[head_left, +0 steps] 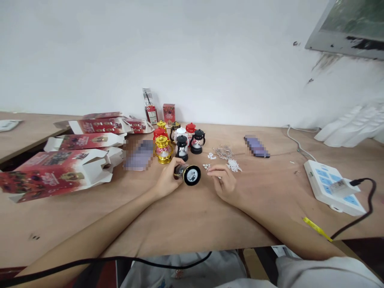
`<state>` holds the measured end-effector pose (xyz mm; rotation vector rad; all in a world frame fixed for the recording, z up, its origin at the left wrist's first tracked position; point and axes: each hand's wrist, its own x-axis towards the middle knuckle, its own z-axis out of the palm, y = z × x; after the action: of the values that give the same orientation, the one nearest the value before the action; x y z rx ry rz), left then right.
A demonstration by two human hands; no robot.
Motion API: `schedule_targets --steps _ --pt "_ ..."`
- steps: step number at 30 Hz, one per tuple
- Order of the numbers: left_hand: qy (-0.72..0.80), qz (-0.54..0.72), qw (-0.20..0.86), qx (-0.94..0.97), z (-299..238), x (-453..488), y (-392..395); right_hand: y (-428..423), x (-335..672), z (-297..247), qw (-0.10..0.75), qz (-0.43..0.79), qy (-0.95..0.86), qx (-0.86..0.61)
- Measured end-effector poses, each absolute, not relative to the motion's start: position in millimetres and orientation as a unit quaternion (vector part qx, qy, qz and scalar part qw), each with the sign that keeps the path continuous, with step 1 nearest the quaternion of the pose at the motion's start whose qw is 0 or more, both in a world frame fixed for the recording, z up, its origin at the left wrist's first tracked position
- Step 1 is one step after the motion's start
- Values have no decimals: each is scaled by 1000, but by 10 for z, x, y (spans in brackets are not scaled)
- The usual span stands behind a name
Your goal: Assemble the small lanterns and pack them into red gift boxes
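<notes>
My left hand (168, 179) is wrapped round a small black-and-gold lantern (179, 169), tipped on its side. The lantern's round black base (192, 175) faces me, with a white disc in its middle. Just right of that base is my right hand (224, 183), its fingertips pressed together; anything between them is too small to make out. Small white round pieces (206, 165) lie beside its fingertips. Behind the hands stand several small lanterns: gold (163, 150), black (181, 148), red (191, 128) and white.
A tangle of metal wire pieces (224, 152) and white plastic bits (233, 165) lie beyond my right hand. Opened red printed boxes (60, 170) spread over the left. A phone (257, 146), a power strip (333, 187) and a yellow strip (317, 229) are on the right.
</notes>
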<state>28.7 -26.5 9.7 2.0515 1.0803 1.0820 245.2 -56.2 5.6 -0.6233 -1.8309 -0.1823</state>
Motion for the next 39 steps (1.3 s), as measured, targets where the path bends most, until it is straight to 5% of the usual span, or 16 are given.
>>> schedule_targets --steps 30,39 --pt "387 377 158 827 65 307 -341 -720 2254 99 578 17 -793 -191" --pt "392 374 145 828 45 312 -329 -767 2220 84 590 -3 -749 -301"
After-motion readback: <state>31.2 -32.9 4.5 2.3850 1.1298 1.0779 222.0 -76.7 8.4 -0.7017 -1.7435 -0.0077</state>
